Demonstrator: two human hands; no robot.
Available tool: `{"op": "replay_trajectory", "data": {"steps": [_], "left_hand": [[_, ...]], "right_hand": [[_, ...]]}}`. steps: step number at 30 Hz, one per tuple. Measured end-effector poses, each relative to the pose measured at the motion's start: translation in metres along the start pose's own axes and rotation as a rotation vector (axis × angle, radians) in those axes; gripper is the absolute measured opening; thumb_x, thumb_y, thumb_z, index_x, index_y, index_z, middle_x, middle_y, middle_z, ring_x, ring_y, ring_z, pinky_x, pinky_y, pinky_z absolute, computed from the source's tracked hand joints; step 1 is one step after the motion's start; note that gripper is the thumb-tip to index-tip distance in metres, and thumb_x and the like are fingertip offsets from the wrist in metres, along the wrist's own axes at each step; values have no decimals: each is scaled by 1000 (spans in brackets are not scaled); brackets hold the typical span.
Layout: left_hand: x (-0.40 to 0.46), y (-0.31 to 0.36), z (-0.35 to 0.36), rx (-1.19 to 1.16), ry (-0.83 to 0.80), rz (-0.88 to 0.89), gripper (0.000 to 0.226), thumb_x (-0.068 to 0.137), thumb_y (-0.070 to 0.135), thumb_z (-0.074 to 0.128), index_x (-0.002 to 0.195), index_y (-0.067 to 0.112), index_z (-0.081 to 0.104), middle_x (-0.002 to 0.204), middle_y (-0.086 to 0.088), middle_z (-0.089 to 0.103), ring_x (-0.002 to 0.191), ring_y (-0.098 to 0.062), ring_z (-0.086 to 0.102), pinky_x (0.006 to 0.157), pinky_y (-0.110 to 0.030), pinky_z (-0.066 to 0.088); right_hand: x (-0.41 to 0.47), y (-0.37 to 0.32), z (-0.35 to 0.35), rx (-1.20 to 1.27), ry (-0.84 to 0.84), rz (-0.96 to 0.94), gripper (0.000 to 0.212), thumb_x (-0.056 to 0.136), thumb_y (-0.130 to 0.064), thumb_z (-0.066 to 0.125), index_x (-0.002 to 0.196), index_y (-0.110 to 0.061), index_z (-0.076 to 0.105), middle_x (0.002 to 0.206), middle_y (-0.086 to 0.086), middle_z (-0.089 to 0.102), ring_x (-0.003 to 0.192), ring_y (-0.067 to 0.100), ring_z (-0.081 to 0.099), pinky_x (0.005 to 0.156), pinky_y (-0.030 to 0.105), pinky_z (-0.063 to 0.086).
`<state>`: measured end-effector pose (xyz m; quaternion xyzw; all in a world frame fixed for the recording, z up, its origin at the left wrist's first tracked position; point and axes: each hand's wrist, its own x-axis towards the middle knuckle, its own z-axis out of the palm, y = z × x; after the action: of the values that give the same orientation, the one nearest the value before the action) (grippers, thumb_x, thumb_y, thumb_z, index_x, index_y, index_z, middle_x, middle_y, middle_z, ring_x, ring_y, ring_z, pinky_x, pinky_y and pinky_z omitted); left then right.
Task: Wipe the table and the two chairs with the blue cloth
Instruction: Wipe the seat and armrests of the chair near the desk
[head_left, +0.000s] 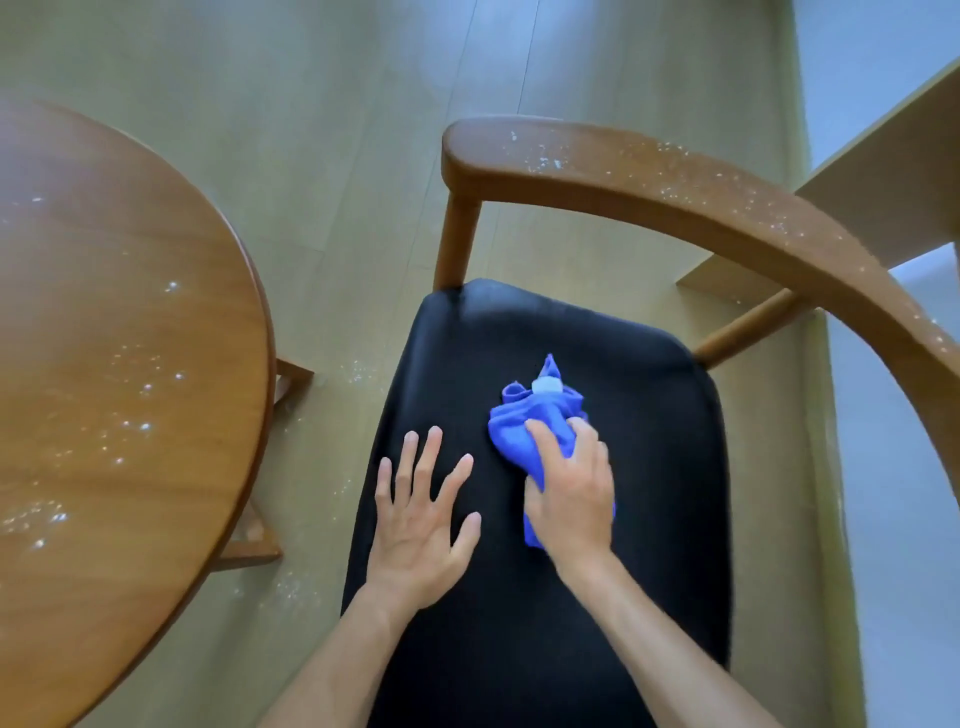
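While on chair seat (519, 649) — right hand (571, 499) over blue cloth (524, 426).

Soft, even daylight, brightest toward 3 o'clock. Faint sheen on table (119, 332) at 9 o'clock. Weak shadows. Slight motion blur overall. Wide-angle bending of chair (675, 208) rail at edges.

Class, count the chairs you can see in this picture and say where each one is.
1. The chair with the black seat and curved wooden backrest stands right of the round table, under both hands. The second chair in the task may be out of frame.
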<state>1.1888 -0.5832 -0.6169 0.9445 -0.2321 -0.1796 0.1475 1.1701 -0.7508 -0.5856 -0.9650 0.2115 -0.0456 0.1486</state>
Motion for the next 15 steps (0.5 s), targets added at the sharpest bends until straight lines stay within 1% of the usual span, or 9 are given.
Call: {"op": "replay_trajectory", "data": {"steps": [1, 2, 3, 4, 6, 8, 9, 12, 15], "left_hand": [[0, 1, -10, -28, -37, -10, 64, 82, 52, 31, 142, 31, 34, 160, -3, 5, 147, -22, -4, 116, -47, 2], [0, 1, -22, -58, -92, -21, 67, 81, 53, 23, 143, 30, 33, 160, 1, 0, 146, -18, -10, 118, -44, -1], [0, 0, -35, -93, -159, -35, 70, 81, 54, 18, 144, 28, 33, 160, 4, -2, 146, -16, -12, 119, -41, 0], [-2, 0, -49, -127, -216, -57, 68, 85, 52, 20, 145, 24, 33, 160, 5, 0, 146, -16, -10, 120, -38, 3], [-8, 2, -80, -196, -315, -118, 55, 95, 40, 35, 145, 17, 34, 158, 0, 17, 147, -18, 4, 119, -32, 11], [-21, 14, -112, -359, -325, -169, 50, 95, 30, 46, 142, 15, 38, 148, 0, 37, 139, -16, 28, 113, -27, 25], [-28, 24, -129, -441, -335, -183, 49, 93, 28, 48, 140, 16, 40, 143, 1, 43, 134, -13, 37, 108, -24, 30], [-48, 64, -190, -635, -309, -163, 50, 87, 23, 56, 136, 21, 44, 134, 6, 53, 121, -8, 50, 103, -23, 38], [-68, 104, -254, -716, -277, -48, 46, 82, 17, 61, 125, 30, 49, 118, 10, 61, 103, -4, 57, 92, -18, 46]], "right_hand": [[-18, -8, -1, 8, -68, -54, 56, 60, 0, 72, 113, -16, 65, 114, 19, 58, 81, 35, 57, 68, 40, 53], [-27, -11, -9, 59, -141, -46, 56, 63, -1, 73, 116, -18, 64, 117, 16, 57, 86, 34, 58, 71, 38, 53], [-29, -12, -20, 133, -199, 8, 54, 71, -4, 70, 122, -21, 61, 122, 11, 54, 95, 32, 57, 75, 36, 51], [-30, -11, -33, 215, -261, 65, 51, 79, -8, 65, 126, -25, 58, 126, 5, 51, 104, 27, 54, 81, 32, 47], [-32, -14, -66, 389, -391, 145, 46, 86, -13, 57, 125, -36, 54, 125, -7, 50, 111, 17, 49, 84, 26, 40], [-38, -22, -106, 537, -379, 208, 46, 84, -14, 58, 109, -52, 48, 116, -10, 52, 105, 12, 50, 80, 23, 41], [-43, -28, -126, 597, -373, 257, 46, 82, -15, 61, 101, -55, 45, 113, -9, 50, 102, 12, 51, 80, 25, 43], [-63, -48, -193, 794, -381, 337, 45, 78, -13, 68, 94, -49, 47, 106, -6, 55, 95, 15, 58, 80, 30, 50], [-77, -66, -263, 1000, -352, 301, 32, 81, 4, 63, 96, -23, 55, 91, 5, 65, 84, 22, 63, 74, 29, 53]]}}
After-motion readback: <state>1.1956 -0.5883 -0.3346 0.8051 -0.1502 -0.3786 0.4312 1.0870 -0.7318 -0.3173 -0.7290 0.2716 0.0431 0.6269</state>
